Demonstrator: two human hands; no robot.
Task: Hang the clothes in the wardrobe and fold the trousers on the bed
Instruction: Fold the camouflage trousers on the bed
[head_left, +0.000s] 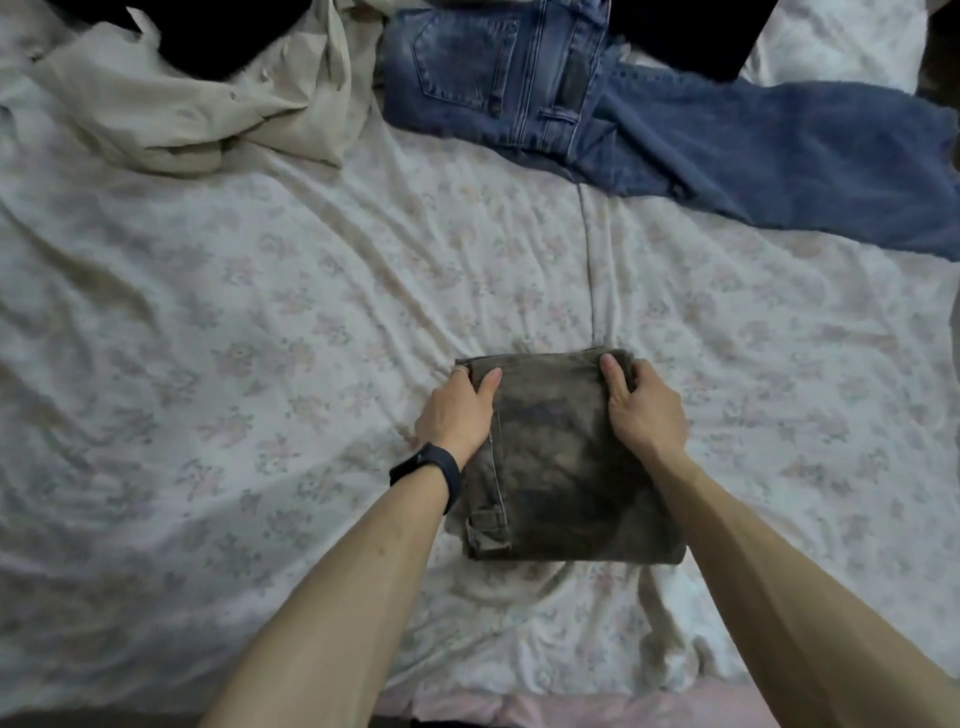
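Rumpled floral bed (260, 312): left hand (457, 410) and right hand (644, 410) pinch the folded trousers (566, 467), far corners under curled fingers (610, 371), a soft, probably floppy bundle.

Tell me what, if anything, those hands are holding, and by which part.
The folded brown trousers. The left hand grips the far left corner, the right hand the far right corner, thumbs on top.

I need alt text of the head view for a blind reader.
The left hand and right hand grip the far corners of folded brown trousers on a floral bed sheet. Blue jeans and a beige shirt lie farther back.
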